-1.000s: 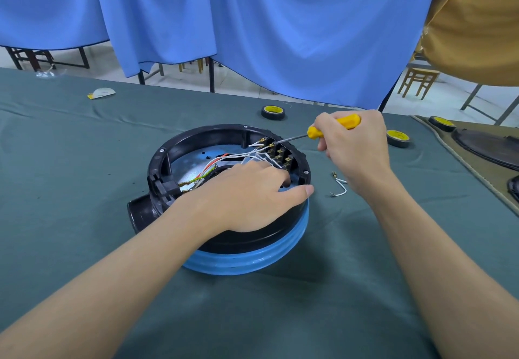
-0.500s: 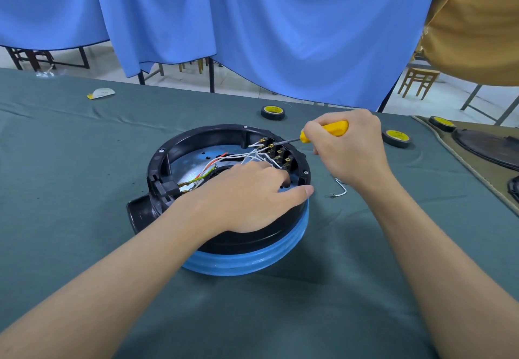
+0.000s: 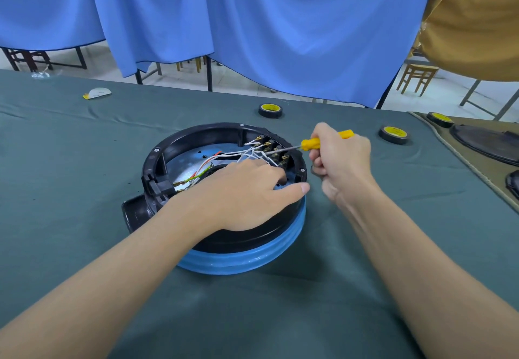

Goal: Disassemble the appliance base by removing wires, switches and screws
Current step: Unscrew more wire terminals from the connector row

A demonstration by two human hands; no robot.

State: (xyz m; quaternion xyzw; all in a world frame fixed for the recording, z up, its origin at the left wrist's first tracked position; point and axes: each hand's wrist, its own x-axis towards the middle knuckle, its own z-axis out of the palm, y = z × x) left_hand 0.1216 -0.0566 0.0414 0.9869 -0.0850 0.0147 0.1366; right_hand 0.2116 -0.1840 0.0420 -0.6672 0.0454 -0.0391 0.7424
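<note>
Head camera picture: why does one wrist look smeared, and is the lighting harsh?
Head view: the right hand and wrist holding the screwdriver are smeared, probably motion blur; the left hand on the appliance base is sharp. Head view: light is soft, only a faint shadow beside the base on the table.

No legible txt; tape roll (image 3: 270, 110) label blurry.
</note>
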